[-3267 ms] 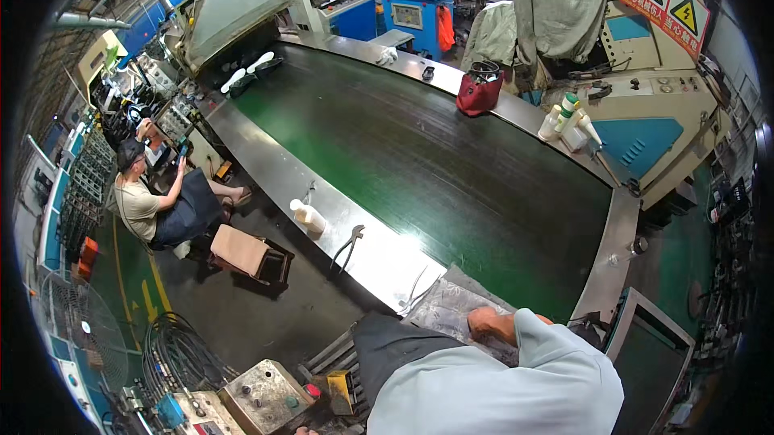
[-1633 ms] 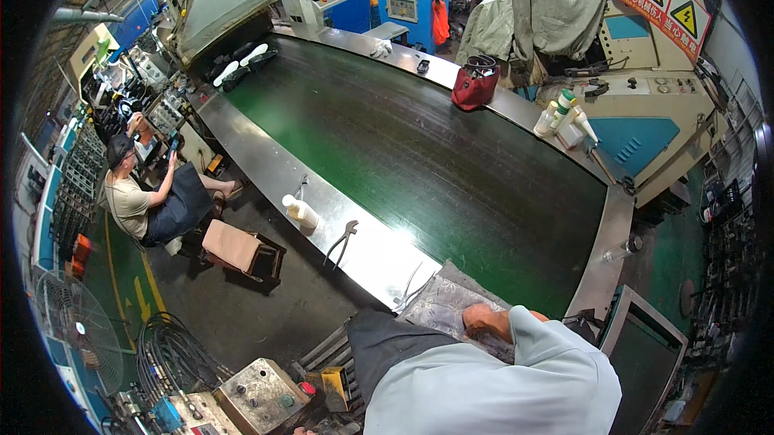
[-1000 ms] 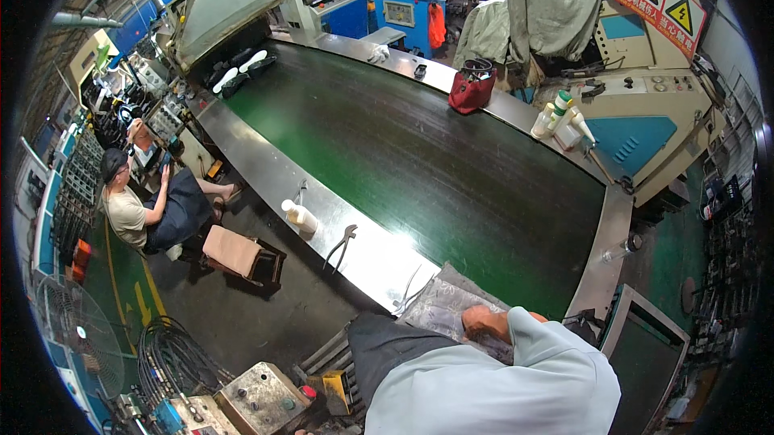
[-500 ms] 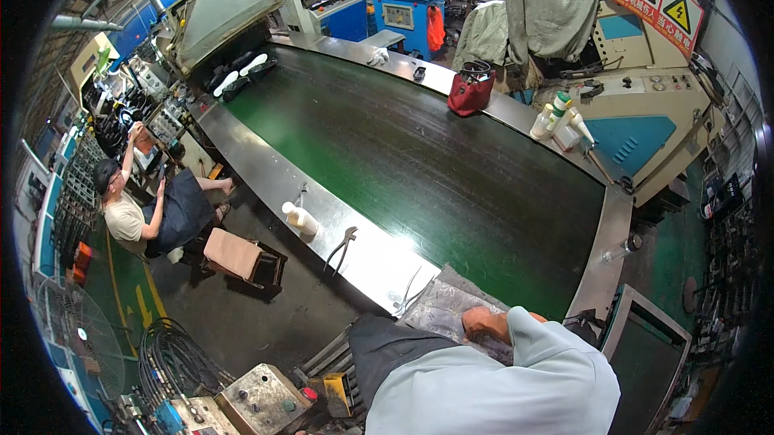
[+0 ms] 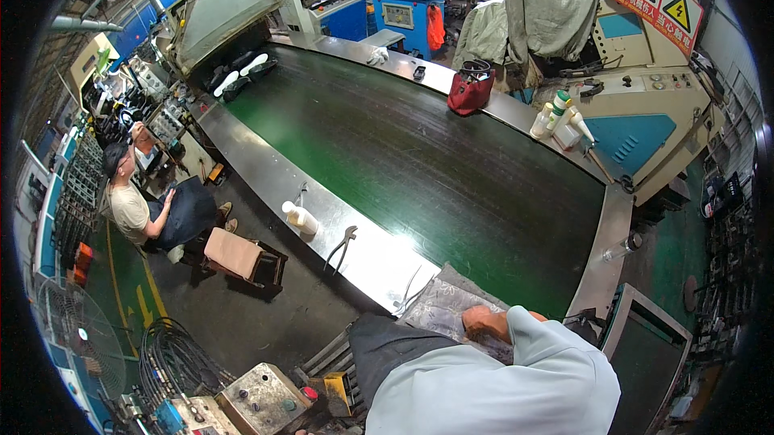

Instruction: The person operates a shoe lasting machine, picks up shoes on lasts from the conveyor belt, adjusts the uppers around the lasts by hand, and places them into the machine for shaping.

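Observation:
My right hand (image 5: pixel 481 321) rests on a grey patterned cloth (image 5: pixel 431 303) at the near corner of the metal-edged table. The light grey sleeve (image 5: pixel 556 354) comes in from the lower right. The fingers look bent, but their tips are hidden, so whether they hold anything does not show. I cannot make out my left hand. Left of the cloth, a slim metal tool (image 5: pixel 408 290) lies on the steel edge. Farther along are dark-handled pincers (image 5: pixel 340 249) and a white bottle (image 5: pixel 300 218), both untouched.
A wide dark green conveyor belt (image 5: pixel 419 169) runs to a hooded machine (image 5: pixel 226 24), where shoe soles (image 5: pixel 234 80) lie. A red bag (image 5: pixel 470 90), white bottles (image 5: pixel 556 116) and a clear jar (image 5: pixel 621 248) line its edges. A co-worker (image 5: pixel 133 201) sits at left beside a padded stool (image 5: pixel 234 253).
At left, the co-worker has lowered a raised arm toward the lap and put the outstretched leg down. My right hand stays in the same place on the cloth.

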A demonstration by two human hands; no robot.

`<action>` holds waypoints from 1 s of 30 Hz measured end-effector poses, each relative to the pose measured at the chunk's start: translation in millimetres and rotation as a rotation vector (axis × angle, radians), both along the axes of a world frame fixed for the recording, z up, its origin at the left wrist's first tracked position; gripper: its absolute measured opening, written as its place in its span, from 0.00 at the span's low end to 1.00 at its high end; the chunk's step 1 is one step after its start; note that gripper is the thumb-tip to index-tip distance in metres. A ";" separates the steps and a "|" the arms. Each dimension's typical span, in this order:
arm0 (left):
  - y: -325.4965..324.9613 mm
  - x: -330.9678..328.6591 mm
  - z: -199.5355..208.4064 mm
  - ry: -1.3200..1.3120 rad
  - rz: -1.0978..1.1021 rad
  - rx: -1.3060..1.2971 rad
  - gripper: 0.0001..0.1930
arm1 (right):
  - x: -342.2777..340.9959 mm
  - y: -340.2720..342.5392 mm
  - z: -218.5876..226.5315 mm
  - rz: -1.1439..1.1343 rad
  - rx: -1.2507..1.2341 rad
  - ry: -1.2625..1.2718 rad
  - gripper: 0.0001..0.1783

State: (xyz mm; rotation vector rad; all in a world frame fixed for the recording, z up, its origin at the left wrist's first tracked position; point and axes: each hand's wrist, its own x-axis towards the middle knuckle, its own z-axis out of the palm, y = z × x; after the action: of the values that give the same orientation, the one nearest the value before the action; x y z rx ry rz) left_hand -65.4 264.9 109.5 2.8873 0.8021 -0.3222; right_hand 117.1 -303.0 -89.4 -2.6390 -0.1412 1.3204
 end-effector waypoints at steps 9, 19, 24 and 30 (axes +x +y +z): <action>-13.2 10.2 17.8 0.018 0.033 -0.009 0.20 | 4.0 -2.4 4.3 0.063 0.042 0.055 0.28; -5.3 3.6 5.0 -0.021 0.005 -0.002 0.19 | 1.2 3.1 -6.9 -0.022 -0.029 -0.003 0.25; -27.9 23.9 54.1 0.021 0.083 -0.091 0.19 | 4.7 -0.3 -16.9 0.022 0.001 0.025 0.23; -40.5 29.0 74.6 0.036 0.099 -0.090 0.19 | 4.4 2.4 -4.2 0.033 -0.038 0.062 0.24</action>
State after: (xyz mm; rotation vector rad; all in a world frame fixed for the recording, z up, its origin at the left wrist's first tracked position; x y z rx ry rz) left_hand -36.4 224.4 184.1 2.7548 0.9080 -0.3903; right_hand 121.4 -300.6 -93.6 -2.6342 -0.1531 1.4273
